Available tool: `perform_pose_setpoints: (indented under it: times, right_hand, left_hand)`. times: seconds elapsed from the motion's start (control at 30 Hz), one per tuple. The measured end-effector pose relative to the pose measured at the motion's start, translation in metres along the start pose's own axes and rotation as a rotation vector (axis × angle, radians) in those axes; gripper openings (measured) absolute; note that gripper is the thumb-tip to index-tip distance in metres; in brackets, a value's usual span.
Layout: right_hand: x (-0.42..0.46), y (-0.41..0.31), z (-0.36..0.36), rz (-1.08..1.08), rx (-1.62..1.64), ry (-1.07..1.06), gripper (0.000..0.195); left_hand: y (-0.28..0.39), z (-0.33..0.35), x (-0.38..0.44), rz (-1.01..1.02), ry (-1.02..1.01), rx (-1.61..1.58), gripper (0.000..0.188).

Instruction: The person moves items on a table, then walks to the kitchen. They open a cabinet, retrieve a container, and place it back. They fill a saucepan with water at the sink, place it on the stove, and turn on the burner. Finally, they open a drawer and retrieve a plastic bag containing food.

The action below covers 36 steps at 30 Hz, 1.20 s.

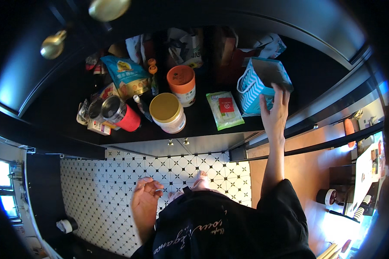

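My right hand [276, 111] is at the front edge of a blue and white zigzag paper gift bag [255, 89], its fingers on the rim; whether they pinch it I cannot tell. The bag stands upright on a dark cabinet shelf, its top open. My left hand [146, 197] hangs low above the tiled floor, fingers loosely curled, holding nothing. Left of the bag lies a green and white wipes packet [225, 111] with a red patch. Beside it stand a tub with an orange lid [181, 79] and a jar with a gold lid [165, 108].
Further left on the shelf are a red tumbler [126, 116], a metal cup [96, 108], a small box [99, 127], a tube [142, 106] and a blue pouch [126, 76]. Bags fill the shelf's back. Cabinet doors with brass knobs [52, 45] stand at the upper left.
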State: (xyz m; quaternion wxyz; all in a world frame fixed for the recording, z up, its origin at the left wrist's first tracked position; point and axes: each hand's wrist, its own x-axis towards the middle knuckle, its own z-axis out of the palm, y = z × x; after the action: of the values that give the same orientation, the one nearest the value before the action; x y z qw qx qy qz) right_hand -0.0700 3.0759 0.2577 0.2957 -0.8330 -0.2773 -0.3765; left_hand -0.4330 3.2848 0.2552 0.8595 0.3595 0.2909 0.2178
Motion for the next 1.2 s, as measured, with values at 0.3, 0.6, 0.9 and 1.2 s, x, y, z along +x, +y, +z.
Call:
perform_pose_setpoints:
  times: [0.3,0.6,0.9,1.2]
  right_hand:
    - [-0.065,-0.081,0.034,-0.075,-0.172,-0.22,0.064]
    - [-0.099,-0.078,0.116,0.185,-0.438,-0.487,0.077]
    - [-0.085,-0.072,0.132,0.273,-0.491,-0.561,0.081]
    - [-0.071,-0.1,0.175,0.261,-0.504,-0.716,0.099]
  left_hand:
    - [0.011,-0.062,-0.031,-0.022,-0.056,-0.06,0.028]
    - [0.03,-0.156,-0.088,0.072,0.152,-0.081,0.023]
    - [0.021,-0.207,-0.119,0.068,0.267,-0.276,0.021]
    - [0.019,-0.212,-0.118,0.168,0.124,-0.266,0.029]
